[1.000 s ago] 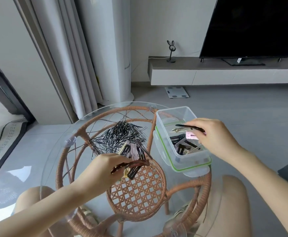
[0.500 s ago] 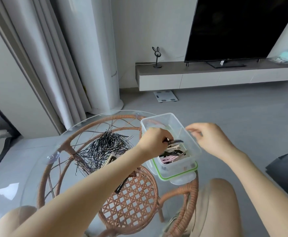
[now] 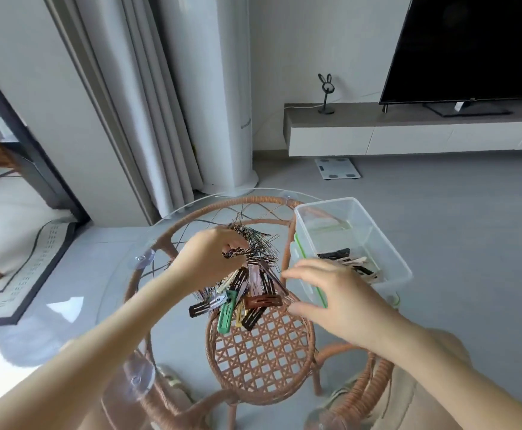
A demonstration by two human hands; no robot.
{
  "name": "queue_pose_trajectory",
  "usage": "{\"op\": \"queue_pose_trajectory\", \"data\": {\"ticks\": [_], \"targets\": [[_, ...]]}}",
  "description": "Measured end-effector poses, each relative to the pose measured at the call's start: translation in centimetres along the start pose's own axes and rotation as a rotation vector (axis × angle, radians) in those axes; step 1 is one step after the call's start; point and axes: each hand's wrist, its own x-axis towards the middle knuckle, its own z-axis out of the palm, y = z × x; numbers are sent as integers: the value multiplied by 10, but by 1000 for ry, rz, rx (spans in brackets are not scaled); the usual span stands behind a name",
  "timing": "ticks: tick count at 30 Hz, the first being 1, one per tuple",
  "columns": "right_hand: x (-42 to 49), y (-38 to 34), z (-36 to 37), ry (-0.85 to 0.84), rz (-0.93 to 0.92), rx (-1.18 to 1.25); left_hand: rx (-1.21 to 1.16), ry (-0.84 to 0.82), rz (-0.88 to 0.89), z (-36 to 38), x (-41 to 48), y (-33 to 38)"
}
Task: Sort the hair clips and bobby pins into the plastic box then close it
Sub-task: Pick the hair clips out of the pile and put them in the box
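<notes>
The left hand (image 3: 211, 259) clamps its fingers on bunched black bobby pins (image 3: 255, 243), likely to lift them. The right hand (image 3: 334, 297), fingers apart, hovers over coloured hair clips (image 3: 247, 301) on the glass bench (image 3: 120, 293) beside the clear plastic box (image 3: 387, 240).

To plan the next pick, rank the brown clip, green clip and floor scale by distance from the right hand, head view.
1. Brown clip, just left of the right hand.
2. Green clip, farther left.
3. Scale, far back on the floor.

glass table (image 3: 120, 283) | bobby pins (image 3: 258, 243) heaped | hair clips (image 3: 247, 302) | plastic box (image 3: 328, 218) at right
</notes>
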Motion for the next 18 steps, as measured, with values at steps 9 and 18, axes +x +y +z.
{"op": "queue_pose_trajectory", "data": {"ticks": [9, 18], "targets": [[40, -2, 97, -105, 191, -367, 189, -132, -246, 56, -68, -52], [33, -11, 110, 65, 144, -259, 137, 50, -213, 76, -58, -35]]}}
